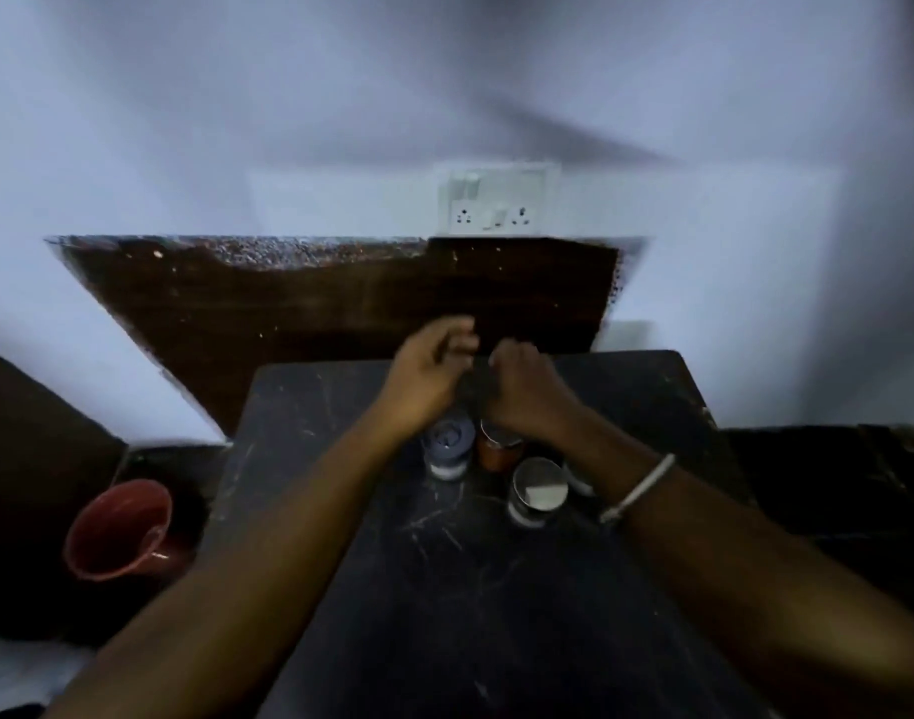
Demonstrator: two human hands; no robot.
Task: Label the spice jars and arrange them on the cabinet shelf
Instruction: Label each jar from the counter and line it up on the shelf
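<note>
Three spice jars stand together on the dark scratched table (392, 589): one with a grey-blue lid (447, 444), one with reddish-orange contents (497, 453) and one with a shiny metal lid (538, 489). Part of another jar (579, 484) shows under my right wrist. My left hand (427, 373) and my right hand (524, 389) hover close together beyond the jars, over the table's far edge. The fingers of both are curled around a small dark object (471, 386) between them. Blur hides what that object is.
A brown wooden board (340, 303) runs along the wall behind the table. Above it is a white switch and socket plate (497, 202). A red jug (118, 531) sits low on the left, beside the table. Dark surfaces flank the table on both sides.
</note>
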